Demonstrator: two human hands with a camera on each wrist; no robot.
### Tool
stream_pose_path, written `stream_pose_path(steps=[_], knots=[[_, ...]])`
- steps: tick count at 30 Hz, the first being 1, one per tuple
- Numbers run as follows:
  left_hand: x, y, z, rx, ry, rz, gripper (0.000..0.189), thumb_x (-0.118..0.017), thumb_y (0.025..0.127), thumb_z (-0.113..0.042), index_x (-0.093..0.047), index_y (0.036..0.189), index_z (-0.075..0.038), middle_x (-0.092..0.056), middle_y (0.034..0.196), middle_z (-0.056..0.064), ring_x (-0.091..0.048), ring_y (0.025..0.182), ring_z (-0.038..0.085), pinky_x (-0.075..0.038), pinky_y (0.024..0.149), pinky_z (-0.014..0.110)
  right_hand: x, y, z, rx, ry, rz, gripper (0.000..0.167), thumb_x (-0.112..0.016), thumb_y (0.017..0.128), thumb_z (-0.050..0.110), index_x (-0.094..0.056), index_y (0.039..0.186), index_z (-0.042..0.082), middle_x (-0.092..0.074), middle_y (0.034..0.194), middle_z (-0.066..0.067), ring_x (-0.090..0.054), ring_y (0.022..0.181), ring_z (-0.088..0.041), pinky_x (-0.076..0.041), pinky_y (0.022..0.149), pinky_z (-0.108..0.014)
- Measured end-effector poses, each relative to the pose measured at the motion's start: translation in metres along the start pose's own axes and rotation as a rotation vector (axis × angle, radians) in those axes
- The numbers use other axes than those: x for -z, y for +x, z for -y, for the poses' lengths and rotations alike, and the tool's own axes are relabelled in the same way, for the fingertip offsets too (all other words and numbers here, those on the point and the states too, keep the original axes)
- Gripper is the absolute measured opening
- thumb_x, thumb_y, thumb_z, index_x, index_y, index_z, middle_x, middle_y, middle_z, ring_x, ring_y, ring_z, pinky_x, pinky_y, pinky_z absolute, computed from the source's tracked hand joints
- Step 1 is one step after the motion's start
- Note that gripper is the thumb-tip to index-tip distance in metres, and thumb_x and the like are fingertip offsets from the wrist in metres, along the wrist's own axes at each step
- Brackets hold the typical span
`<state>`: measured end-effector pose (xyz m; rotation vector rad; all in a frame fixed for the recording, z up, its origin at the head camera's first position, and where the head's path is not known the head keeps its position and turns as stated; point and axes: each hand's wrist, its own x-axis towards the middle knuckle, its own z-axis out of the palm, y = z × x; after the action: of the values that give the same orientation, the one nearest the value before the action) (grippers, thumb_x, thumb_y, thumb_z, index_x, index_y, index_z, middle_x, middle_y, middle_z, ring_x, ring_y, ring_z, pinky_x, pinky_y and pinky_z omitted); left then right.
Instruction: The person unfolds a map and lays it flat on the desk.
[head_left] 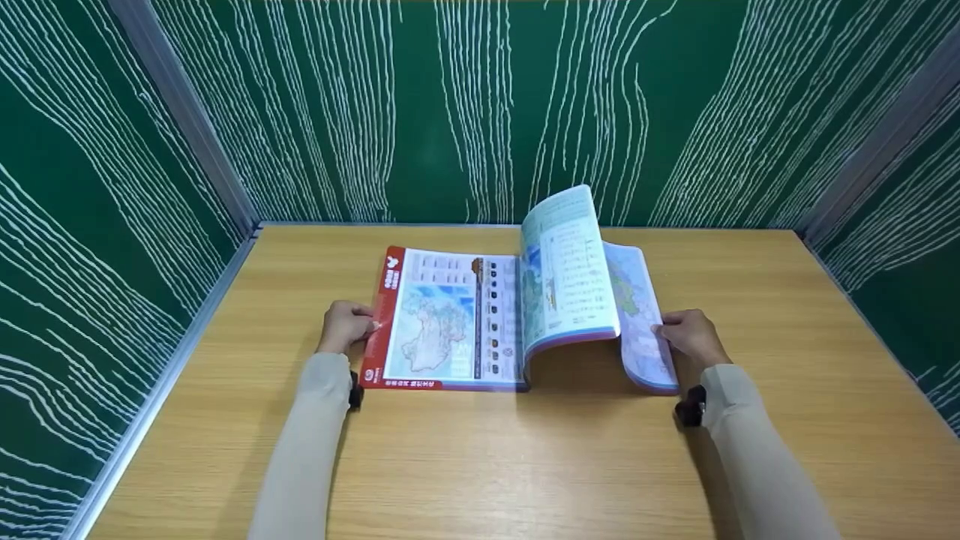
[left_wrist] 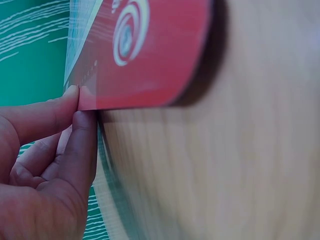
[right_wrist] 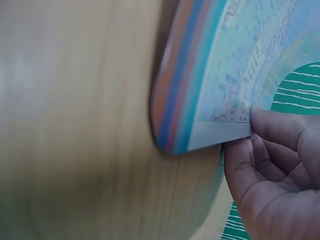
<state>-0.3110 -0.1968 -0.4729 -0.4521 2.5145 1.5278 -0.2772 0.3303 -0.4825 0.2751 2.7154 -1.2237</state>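
Observation:
A map book [head_left: 442, 330] with a red left border lies spread on the table. Its left side shows a printed map and a column of small icons. In the head view, a bundle of pages [head_left: 570, 270] stands up curved near the middle, while the right side [head_left: 645, 322] bows toward the table. My left hand [head_left: 347, 326] pinches the red outer edge [left_wrist: 155, 55] between thumb and finger. At the opposite edge my right hand [head_left: 694, 335] pinches the map page side [right_wrist: 235, 85], thumb on top and fingers below.
The wooden table [head_left: 480, 465] runs back to a green wall [head_left: 427, 127] with white wavy lines. Similar panels flank it at left and right, joined by grey metal posts [head_left: 187, 112]. Dark devices [head_left: 691, 409] sit at both wrists.

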Motion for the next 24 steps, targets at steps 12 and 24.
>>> stream_pose_path(steps=[12,24], knots=[[0.0068,-0.0014,0.0019,0.052,-0.077,0.011,0.039,-0.056,0.086,0.004,-0.06,0.125,0.003,-0.061,0.124,0.023,-0.064,0.106,0.035,-0.057,0.085,0.042,0.0046,-0.0018,-0.001,-0.011,0.009,0.014,0.042,-0.057,0.093,0.011,-0.053,0.126,-0.015,-0.061,0.12,-0.031,-0.062,0.091,-0.018,-0.052,0.071,-0.022],[0.0103,0.0011,0.0053,0.071,-0.08,0.009,0.038,-0.058,0.085,0.004,-0.061,0.123,0.002,-0.063,0.121,0.022,-0.066,0.1,0.032,-0.058,0.081,0.043,0.0091,-0.0007,-0.0072,-0.012,0.0,-0.005,0.044,-0.057,0.093,0.012,-0.051,0.128,-0.015,-0.057,0.124,-0.033,-0.063,0.095,-0.022,-0.052,0.069,-0.02]])
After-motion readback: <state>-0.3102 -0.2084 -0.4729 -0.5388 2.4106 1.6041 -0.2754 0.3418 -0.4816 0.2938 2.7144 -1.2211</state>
